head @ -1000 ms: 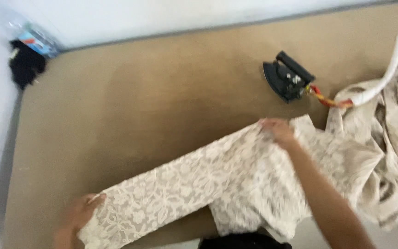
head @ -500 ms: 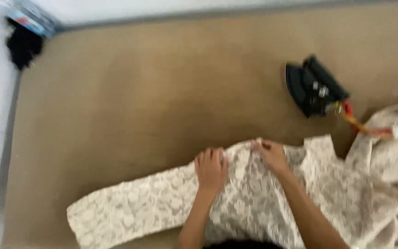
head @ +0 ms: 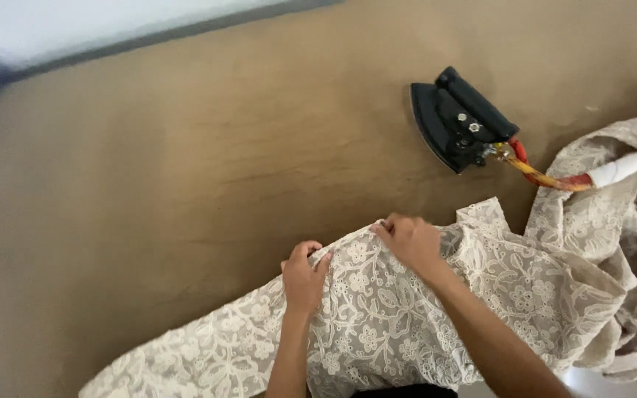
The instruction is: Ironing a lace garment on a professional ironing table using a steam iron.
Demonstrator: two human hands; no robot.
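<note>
From the head camera, you look straight down on a broad tan padded work surface [head: 149, 221], and the lace fabric [head: 377, 324] lies across its near edge, directly under your hands. Its long axis runs on a diagonal: from the narrow end at the lower left, near the bottom of the frame, up and to the right, where it widens and bunches into loose folds at the right edge.

Your left hand [head: 304, 278] rests on the upper edge of the cloth, fingers curled over it and pinching the hem. Your right hand [head: 411, 242] sits just beside it, a little farther from you and further to the right, knuckles bent and fingertips gripping the same edge. The two hands are near each other but apart, both grasping the fabric along one line, so the far edge of the cloth runs between them.

The black iron [head: 460, 121] stands well beyond the cloth, up and to the right, not touching it. Your right hand is clearly the nearer one to it. Its red and yellow braided cord [head: 543, 175] trails right into a white sleeve [head: 632, 165] that lies over the bunched fabric.
</note>
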